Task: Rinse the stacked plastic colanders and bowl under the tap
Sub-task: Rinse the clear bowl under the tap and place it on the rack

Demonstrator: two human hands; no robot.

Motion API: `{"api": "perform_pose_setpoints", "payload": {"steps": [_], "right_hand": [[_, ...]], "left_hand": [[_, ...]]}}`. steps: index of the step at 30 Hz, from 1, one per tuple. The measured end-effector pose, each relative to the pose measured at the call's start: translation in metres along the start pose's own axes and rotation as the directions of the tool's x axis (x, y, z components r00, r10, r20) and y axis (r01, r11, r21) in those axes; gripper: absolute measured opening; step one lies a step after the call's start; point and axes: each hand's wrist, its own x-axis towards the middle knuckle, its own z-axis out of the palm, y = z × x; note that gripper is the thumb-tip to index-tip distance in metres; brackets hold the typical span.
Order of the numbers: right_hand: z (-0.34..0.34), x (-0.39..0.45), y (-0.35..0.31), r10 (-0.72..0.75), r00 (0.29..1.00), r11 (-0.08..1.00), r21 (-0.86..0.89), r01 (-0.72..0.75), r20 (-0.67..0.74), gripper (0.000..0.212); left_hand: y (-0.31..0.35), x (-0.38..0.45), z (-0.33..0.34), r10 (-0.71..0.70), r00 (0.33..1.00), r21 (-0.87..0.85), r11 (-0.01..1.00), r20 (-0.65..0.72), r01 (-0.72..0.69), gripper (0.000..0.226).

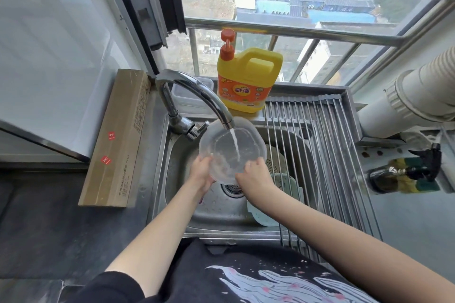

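Nearest us, both bare forearms reach out over the steel sink (157, 179). Our left hand (202, 171) cups the near-left rim of the clear plastic bowl (232, 150), fingers curled under it and thumb on the edge; our right hand (253, 174) clamps the near-right rim the same way, so both grips are closed on the bowl. We hold it tilted above the basin, its open side facing us, over the drain (231, 188). Lower right in the basin, pale green colanders (283, 184) lean on edge, partly under the roll-up drying rack (320, 145) that spans the sink's right side. A stream of water (235, 141) falls from the curved chrome tap (197, 96) into the bowl's middle. Left of the sink lies a long cardboard box (118, 140). Behind the tap stands a yellow detergent jug (248, 79) with an orange pump, in front of the barred window (295, 32).
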Motion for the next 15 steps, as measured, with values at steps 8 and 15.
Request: {"api": "perform_pose_setpoints", "payload": {"steps": [8,15], "right_hand": [[-0.014,-0.004,0.009,0.114,0.982,0.993,-0.026,-0.119,-0.154,0.039],[-0.036,-0.001,-0.007,0.14,0.971,0.95,0.302,-0.076,-0.196,0.031]], "left_hand": [[-0.004,-0.01,0.035,-0.167,0.951,-0.291,0.925,0.262,0.243,0.035],[0.003,-0.012,0.037,-0.143,0.944,-0.364,0.897,0.296,0.25,0.048]]}}
